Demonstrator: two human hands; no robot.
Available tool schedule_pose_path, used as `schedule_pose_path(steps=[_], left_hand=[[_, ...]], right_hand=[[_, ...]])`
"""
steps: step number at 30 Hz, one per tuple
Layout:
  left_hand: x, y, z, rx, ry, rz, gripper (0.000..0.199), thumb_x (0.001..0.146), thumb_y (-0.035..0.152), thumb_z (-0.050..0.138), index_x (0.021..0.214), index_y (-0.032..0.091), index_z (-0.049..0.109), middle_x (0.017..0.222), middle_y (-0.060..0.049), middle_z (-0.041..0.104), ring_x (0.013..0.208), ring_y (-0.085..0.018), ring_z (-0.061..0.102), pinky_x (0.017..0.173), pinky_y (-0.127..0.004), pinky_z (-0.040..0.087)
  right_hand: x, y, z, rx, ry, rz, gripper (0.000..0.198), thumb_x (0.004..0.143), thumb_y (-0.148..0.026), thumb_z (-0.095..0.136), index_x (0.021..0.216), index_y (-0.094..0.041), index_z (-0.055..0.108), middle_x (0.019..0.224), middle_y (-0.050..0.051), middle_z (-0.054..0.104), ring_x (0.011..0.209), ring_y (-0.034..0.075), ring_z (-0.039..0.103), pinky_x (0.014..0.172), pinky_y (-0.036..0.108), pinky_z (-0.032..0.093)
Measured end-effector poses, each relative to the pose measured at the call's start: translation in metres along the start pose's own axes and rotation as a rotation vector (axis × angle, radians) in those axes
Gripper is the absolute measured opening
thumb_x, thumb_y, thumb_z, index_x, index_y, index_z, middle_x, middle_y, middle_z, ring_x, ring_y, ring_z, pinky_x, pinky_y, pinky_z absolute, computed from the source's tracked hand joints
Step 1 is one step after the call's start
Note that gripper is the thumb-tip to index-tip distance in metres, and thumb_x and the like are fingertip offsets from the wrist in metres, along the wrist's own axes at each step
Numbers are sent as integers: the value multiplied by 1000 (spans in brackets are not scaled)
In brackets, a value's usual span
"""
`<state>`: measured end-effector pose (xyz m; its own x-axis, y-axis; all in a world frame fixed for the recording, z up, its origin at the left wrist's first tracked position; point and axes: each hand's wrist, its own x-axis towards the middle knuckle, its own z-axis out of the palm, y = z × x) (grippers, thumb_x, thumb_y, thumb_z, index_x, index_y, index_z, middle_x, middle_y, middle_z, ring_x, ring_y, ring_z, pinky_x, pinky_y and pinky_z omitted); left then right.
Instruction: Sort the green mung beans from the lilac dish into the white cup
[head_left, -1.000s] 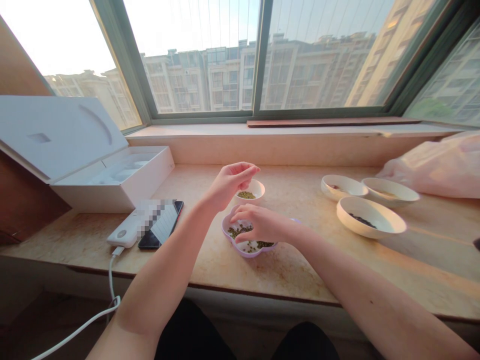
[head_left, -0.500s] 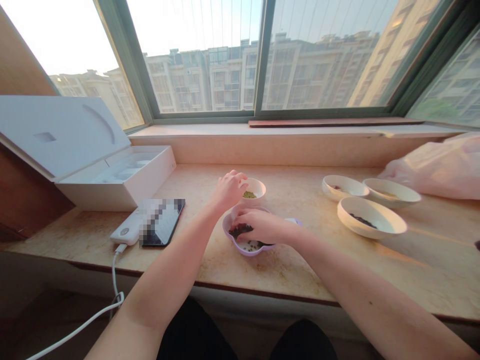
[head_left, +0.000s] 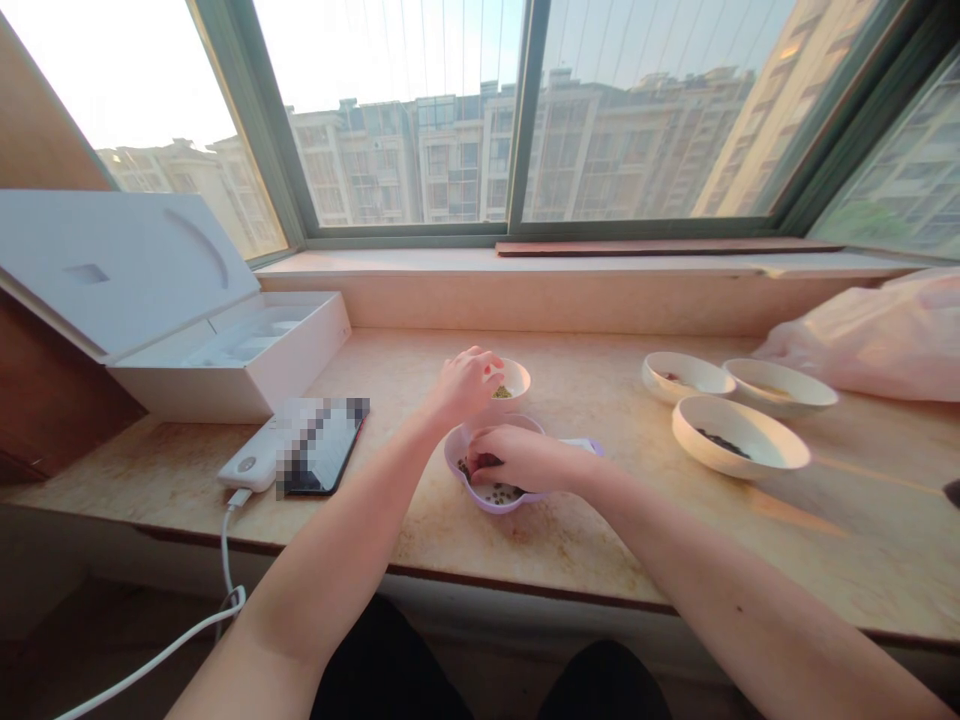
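My left hand [head_left: 471, 382] hovers at the left rim of a small white bowl [head_left: 522, 385] holding green beans [head_left: 502, 393]. Its fingers bend together over the bowl; whatever they pinch is too small to make out. Nearer to me stands a lilac, lobed bowl [head_left: 499, 508] with a handle on its right. My right hand [head_left: 510, 458] reaches into it from the right, fingers drawn together among small beans [head_left: 501, 495]. The fingertips are partly hidden, so what they grip does not show. Dark contents lie partly under that hand.
Three white bowls stand to the right; the front one [head_left: 739, 455] holds dark pieces. Behind them lies a pale plastic bag [head_left: 885, 340]. On the left are an open white box [head_left: 300, 350], a phone [head_left: 330, 450] and a white power bank [head_left: 251, 462] with a cable.
My left hand has shifted slightly right over the small white bowl. The right hand's fingers have drawn closer together in the lilac bowl.
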<state>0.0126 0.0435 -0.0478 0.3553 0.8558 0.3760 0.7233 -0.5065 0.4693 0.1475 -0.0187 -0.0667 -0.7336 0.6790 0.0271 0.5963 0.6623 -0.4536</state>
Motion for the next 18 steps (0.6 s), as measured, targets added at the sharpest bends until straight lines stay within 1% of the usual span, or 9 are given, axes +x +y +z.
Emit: schedule_pose_path(steps=[3,8,10,12,15,18], left_hand=[[0,1,0,3,-1,8,21,94,25,55,106,20,71,113,-7,69,101,-21,65,97,-37,48],[-1,1,-2,-12,12,23,22,95,24,53,106,18,71,112,-8,69,97,-21,65,96,-38,48],[-1,0,-2,-17,16,31,23,95,25,53,106,18,71,110,-8,69,96,-20,65,95,-38,49],[0,-1,-2,-14,19,37,23,95,24,53,106,18,72,109,-8,69,95,-20,65,94,-37,49],[2,-3,-1,-6,31,42,23,94,24,55,108,19,72,105,-7,69,93,-19,65,92,-36,50],[4,-5,-2,-7,36,60,23,92,24,56,108,20,72,102,-6,70,89,-18,66,90,-34,51]], right_hand=[[-2,-2,-1,15,28,8,11,83,-19,68,72,-23,71,79,3,70,69,18,60,63,31,43],[-3,-2,-4,70,87,73,12,86,-21,63,80,-20,73,79,4,73,71,18,64,64,30,45],[-2,0,-5,118,95,75,12,85,-18,63,80,-19,73,79,4,74,72,17,65,66,30,46],[-1,3,-5,171,114,47,11,83,-13,63,78,-18,72,81,4,74,74,17,65,70,29,47],[0,7,-6,303,172,6,9,80,-10,64,78,-18,69,82,3,73,77,16,64,72,29,48],[0,8,-10,547,210,41,3,80,-15,68,82,-18,68,78,1,70,74,15,63,70,28,48]])
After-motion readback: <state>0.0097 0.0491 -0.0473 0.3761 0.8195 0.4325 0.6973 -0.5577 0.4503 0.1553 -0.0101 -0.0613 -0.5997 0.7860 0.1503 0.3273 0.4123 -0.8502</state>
